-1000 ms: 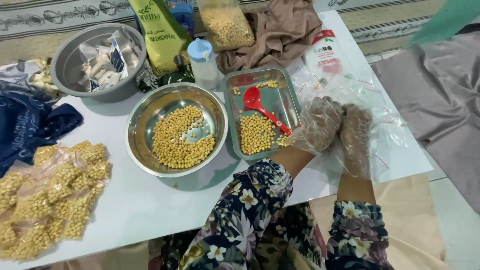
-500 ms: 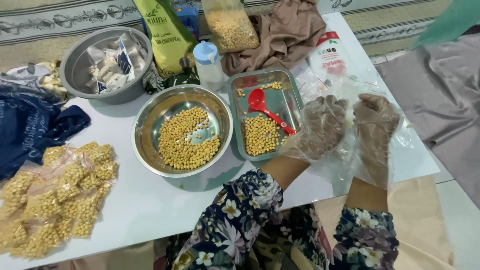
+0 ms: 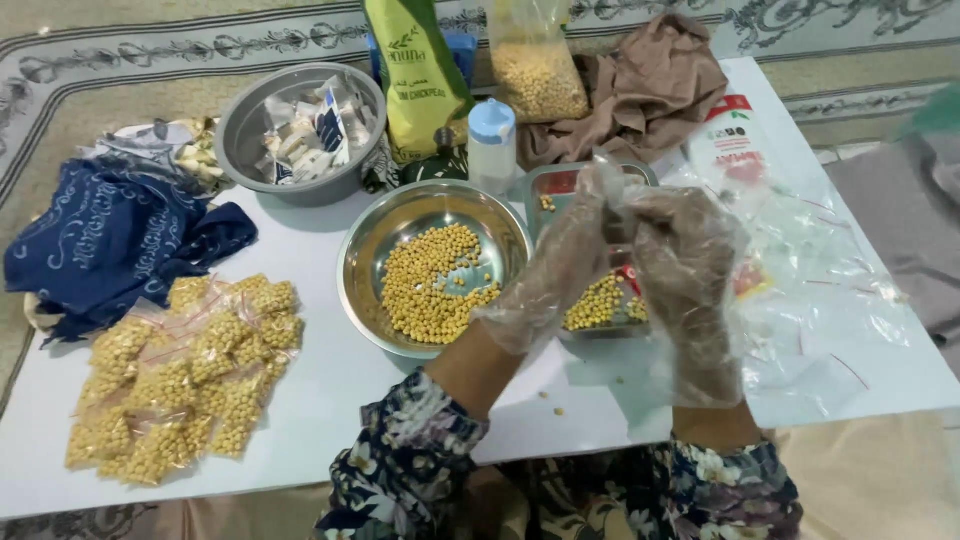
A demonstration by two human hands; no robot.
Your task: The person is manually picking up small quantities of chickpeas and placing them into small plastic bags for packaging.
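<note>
Both my hands wear loose clear plastic gloves and meet above a rectangular metal tray (image 3: 545, 186) of yellow chickpeas. My left hand (image 3: 560, 265) and my right hand (image 3: 685, 270) have their fingertips together, pinching a thin bit of clear plastic (image 3: 602, 168) that sticks up between them. Whether it is a small bag or loose glove material I cannot tell. A round steel bowl (image 3: 362, 250) of chickpeas sits just left of my left hand. The tray is mostly hidden behind my hands.
Several small sealed packets of chickpeas (image 3: 180, 380) lie at the left. Behind are a grey bowl of sachets (image 3: 245, 130), a blue cloth (image 3: 120, 230), a green bag (image 3: 415, 70), a white bottle (image 3: 492, 145), a clear bag of chickpeas (image 3: 535, 70) and a brown cloth (image 3: 650, 90). Empty clear bags (image 3: 820, 290) lie at the right.
My hands were apart with the right one held up open; they have now risen and come together over the tray, fingertips closing on clear plastic. The view has moved closer.
</note>
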